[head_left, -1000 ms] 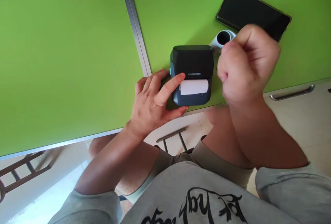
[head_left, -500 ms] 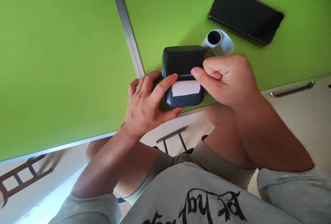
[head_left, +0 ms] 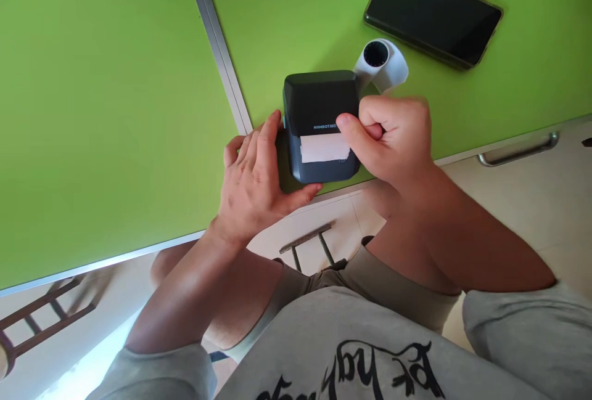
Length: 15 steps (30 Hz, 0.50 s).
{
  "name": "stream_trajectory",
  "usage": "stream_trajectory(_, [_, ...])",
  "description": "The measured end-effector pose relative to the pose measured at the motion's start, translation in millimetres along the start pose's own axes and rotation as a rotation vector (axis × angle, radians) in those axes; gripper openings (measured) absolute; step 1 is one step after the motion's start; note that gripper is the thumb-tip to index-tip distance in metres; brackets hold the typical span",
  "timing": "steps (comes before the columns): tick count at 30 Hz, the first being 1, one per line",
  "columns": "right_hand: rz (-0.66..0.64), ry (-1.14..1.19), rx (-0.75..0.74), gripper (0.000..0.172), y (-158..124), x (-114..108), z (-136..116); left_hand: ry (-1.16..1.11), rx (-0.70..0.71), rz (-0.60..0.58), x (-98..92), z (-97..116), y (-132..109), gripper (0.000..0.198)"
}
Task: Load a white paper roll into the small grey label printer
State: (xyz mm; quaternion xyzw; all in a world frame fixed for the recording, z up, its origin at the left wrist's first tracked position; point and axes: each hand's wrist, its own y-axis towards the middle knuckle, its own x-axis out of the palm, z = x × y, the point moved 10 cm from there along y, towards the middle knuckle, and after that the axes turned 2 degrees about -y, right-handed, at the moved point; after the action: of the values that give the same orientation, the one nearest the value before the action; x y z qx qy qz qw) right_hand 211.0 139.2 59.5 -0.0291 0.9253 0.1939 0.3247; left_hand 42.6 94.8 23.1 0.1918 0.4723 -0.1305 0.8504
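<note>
A small dark label printer (head_left: 319,101) sits near the front edge of the green table (head_left: 115,110), with a white label strip (head_left: 322,148) coming out of its slot. My left hand (head_left: 252,178) grips the printer's left side, fingers pressed together against it and thumb under its front corner. My right hand (head_left: 395,138) is curled closed at the printer's right side. Its thumb tip lies on the strip's upper right corner, and the other fingers are folded into the palm.
A white label roll (head_left: 383,64) lies just behind the printer and a black phone (head_left: 432,15) lies face up beyond it. A metal seam (head_left: 213,48) splits the table. A drawer handle (head_left: 518,150) shows at right, a stool (head_left: 305,246) below between my knees.
My right hand came down from a raised fist near the roll to the printer's right side and the strip. My left index finger slid off the printer's top to its left side.
</note>
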Motion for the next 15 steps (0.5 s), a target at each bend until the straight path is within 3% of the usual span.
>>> stream_trajectory(8, [-0.018,0.088,-0.058,0.044,-3,0,-6,-0.009,0.017,-0.021,-3.1,3,1,0.098])
stream_trajectory(15, [-0.030,0.178,-0.006,0.045,-1,5,7,-0.099,-0.055,-0.054,-7.0,-7,4,0.101])
